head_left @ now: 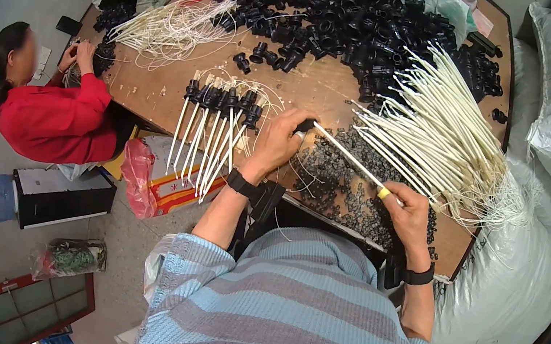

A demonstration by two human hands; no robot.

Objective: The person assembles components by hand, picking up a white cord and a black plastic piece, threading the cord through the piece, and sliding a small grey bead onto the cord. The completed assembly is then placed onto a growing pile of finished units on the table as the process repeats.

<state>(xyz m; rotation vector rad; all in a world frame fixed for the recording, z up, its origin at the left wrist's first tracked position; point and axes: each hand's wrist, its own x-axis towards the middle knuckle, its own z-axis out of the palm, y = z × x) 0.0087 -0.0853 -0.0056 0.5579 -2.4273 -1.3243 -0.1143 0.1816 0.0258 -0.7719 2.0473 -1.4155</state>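
Observation:
My left hand [276, 141] is closed around a small black plastic fitting [306, 125] near the middle of the table. From that fitting a straight white tube [346, 154] slants down to the right. Its other end is gripped by my right hand [407, 213], where a yellow band [383, 192] shows at the fingers. Whether the tube's tip sits inside the fitting or only touches it, I cannot tell. Beneath the tube lie many small dark clear pieces [340, 183]. Left of my left hand is a row of white tubes with black fittings [218, 99] on their ends.
A thick bundle of white tubes [437, 134] lies at the right, its thin wires trailing over the edge. Black fittings [361, 18] are heaped at the back. White sacks [517, 266] crowd the right side. A person in red [57, 111] works at the table's left end.

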